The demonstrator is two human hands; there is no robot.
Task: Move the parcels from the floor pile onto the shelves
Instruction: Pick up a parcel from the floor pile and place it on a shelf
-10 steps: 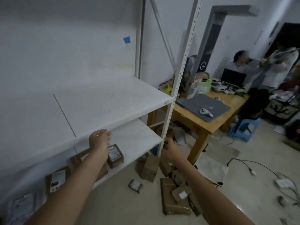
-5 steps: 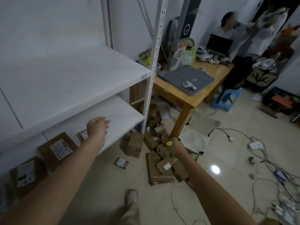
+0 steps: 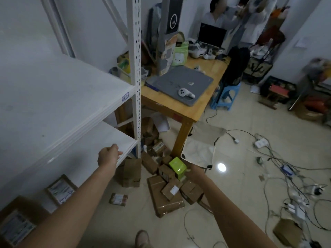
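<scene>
A pile of brown cardboard parcels lies on the floor by the shelf post. My right hand reaches down over the pile and grips a small bright green box, held just above the brown parcels. My left hand hovers at the front edge of the lower white shelf, fingers loosely curled, holding nothing. Two labelled parcels rest on that lower shelf at the left. The upper shelf is bare.
The perforated white shelf post stands just behind the pile. A wooden table's leg and a cream folding seat crowd its far side. A small packet lies apart. Cables sprawl at right. My foot is below.
My view swung right and down toward the floor pile. My left hand left the parcel on the lower shelf. My right hand dropped to the pile and took hold of the green box.
</scene>
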